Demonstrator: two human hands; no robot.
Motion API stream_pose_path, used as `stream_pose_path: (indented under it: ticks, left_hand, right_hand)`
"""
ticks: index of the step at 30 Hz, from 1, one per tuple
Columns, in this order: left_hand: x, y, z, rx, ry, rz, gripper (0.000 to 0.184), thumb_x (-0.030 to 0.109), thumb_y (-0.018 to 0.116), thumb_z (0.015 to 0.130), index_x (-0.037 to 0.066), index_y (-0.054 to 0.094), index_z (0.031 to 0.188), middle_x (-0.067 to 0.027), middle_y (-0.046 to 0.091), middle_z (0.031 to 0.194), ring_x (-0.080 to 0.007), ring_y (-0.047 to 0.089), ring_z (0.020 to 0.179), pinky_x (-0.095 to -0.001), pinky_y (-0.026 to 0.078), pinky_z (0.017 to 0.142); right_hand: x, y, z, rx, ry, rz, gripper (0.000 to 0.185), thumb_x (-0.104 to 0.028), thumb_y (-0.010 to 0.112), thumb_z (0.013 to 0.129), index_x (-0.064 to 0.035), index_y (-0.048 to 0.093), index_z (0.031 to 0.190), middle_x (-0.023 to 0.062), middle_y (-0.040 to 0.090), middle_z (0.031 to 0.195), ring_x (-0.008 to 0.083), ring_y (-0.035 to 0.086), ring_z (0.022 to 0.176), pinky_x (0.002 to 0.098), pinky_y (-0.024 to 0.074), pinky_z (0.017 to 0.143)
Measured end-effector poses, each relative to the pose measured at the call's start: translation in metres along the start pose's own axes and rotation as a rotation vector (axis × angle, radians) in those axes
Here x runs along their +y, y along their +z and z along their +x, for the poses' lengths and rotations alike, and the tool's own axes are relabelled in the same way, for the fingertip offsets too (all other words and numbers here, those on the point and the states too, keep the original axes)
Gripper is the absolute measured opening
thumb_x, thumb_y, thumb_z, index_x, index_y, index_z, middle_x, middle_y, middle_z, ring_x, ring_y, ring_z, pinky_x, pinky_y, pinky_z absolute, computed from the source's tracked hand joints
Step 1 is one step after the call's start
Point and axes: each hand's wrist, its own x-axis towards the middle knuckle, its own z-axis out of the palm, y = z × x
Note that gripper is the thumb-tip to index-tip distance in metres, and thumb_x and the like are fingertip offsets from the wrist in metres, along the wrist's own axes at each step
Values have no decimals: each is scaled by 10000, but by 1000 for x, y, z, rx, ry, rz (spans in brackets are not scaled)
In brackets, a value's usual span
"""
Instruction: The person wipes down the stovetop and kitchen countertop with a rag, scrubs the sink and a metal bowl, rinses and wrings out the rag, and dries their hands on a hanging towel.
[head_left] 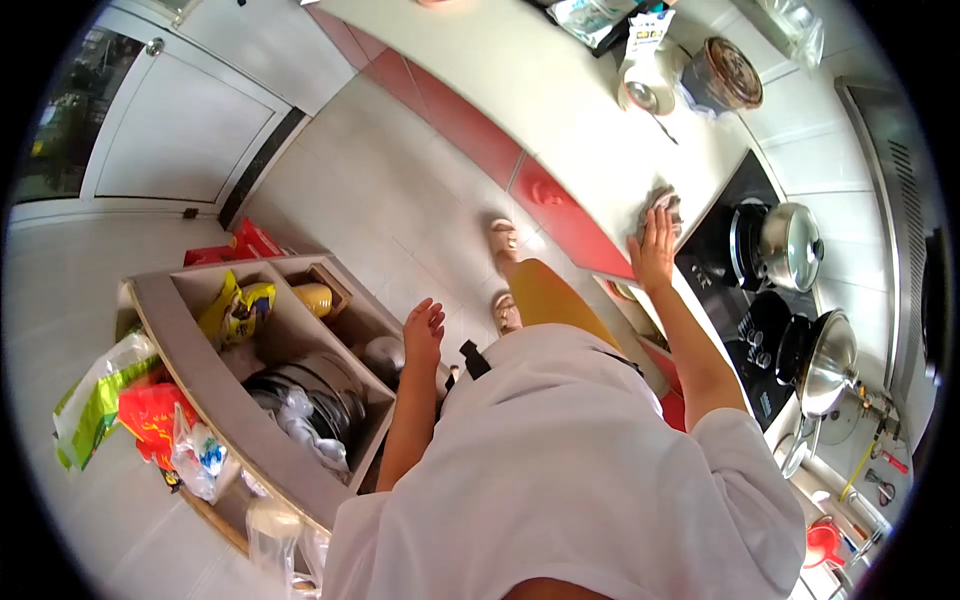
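Rests the nearer right hand point(654, 252), outstretched and unclenched, on a crumpled cloth point(665, 197) extending just ahead of it, with the left hand point(423, 328) empty, half-curled, well apart.

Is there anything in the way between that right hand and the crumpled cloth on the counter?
Nothing that I can see: the right hand already reaches over part of the cloth on the white counter.

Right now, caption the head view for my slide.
Right hand on a crumpled cloth on the pale counter beside the black stove, left hand free near the shelf unit.
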Motion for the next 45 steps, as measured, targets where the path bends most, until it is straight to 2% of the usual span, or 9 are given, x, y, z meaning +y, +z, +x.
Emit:
stream_pose_path:
  ticks: [3, 9, 20, 28, 31, 36, 38, 43, 45]
  left_hand:
    - [23, 18, 9, 19, 5, 39, 291, 149, 544, 882, 105, 551, 1169, -12, 640, 981, -100, 578, 806, -234, 413, 630]
    - [79, 59, 45, -56, 37, 113, 288, 148, 551, 864, 116, 564, 1149, -9, 651, 957, -86, 576, 778, -229, 400, 630]
    - [223, 168, 115, -161, 120, 374, 292, 184, 536, 869, 117, 580, 1150, 5, 648, 975, -96, 561, 860, -262, 406, 741]
    - [233, 231, 186, -515, 378, 526, 233, 45, 492, 892, -1, 566, 1107, -53, 621, 946, -117, 552, 807, -251, 456, 752]
    - [249, 252, 192, -732, 377, 759, 215, 55, 514, 896, -9, 574, 1093, -60, 613, 945, -115, 566, 832, -259, 475, 746]
    - [293, 279, 220, -807, 498, 984, 199, 171, 564, 879, 39, 617, 1018, -75, 657, 839, -167, 627, 763, -300, 499, 681]
    - [341, 298, 204, -832, 545, 1301, 198, 123, 567, 880, 35, 610, 1052, -86, 657, 922, -172, 629, 874, -295, 495, 759]
    - [397, 304, 251, -787, 787, 1325, 176, 163, 560, 884, 42, 612, 1001, -84, 664, 886, -203, 645, 800, -320, 507, 734]
    - [425, 308, 253, -788, 712, 1304, 177, 157, 543, 878, 51, 615, 1001, -111, 659, 922, -233, 639, 839, -347, 500, 750]
  right_hand:
    - [-38, -6, 14, -178, 17, -66, 644, -337, 382, 967, -10, 129, 1461, 154, 70, 1536, 317, 38, 1426, 454, 110, 1153]
    - [-99, -15, 84, -225, -84, 87, 696, -333, 462, 931, -15, 140, 1459, 159, 74, 1535, 323, 39, 1426, 451, 80, 1153]
    - [-213, 1, 272, -260, -353, 127, 675, -362, 453, 930, -47, 183, 1462, 130, 96, 1544, 292, 68, 1430, 444, 104, 1151]
    - [-244, 2, 309, -261, -404, 99, 673, -363, 484, 911, -48, 232, 1450, 141, 131, 1533, 318, 113, 1417, 458, 137, 1141]
    - [-240, -6, 308, -232, -385, 183, 665, -327, 567, 869, -74, 304, 1423, 109, 171, 1526, 304, 160, 1404, 462, 172, 1130]
    - [-243, -11, 311, -173, -323, 307, 694, -270, 684, 771, -123, 391, 1383, 112, 246, 1494, 315, 217, 1378, 468, 226, 1107]
    - [-250, -9, 313, -196, -261, 298, 730, -290, 696, 753, -139, 379, 1393, 131, 231, 1495, 329, 217, 1374, 465, 226, 1107]
    - [-264, 4, 341, -133, -71, 136, 772, -320, 676, 772, -111, 321, 1425, 158, 186, 1512, 354, 192, 1383, 474, 200, 1114]
    - [-263, 15, 364, 4, -44, 148, 748, -327, 655, 788, -98, 325, 1419, 173, 230, 1495, 368, 228, 1367, 484, 214, 1106]
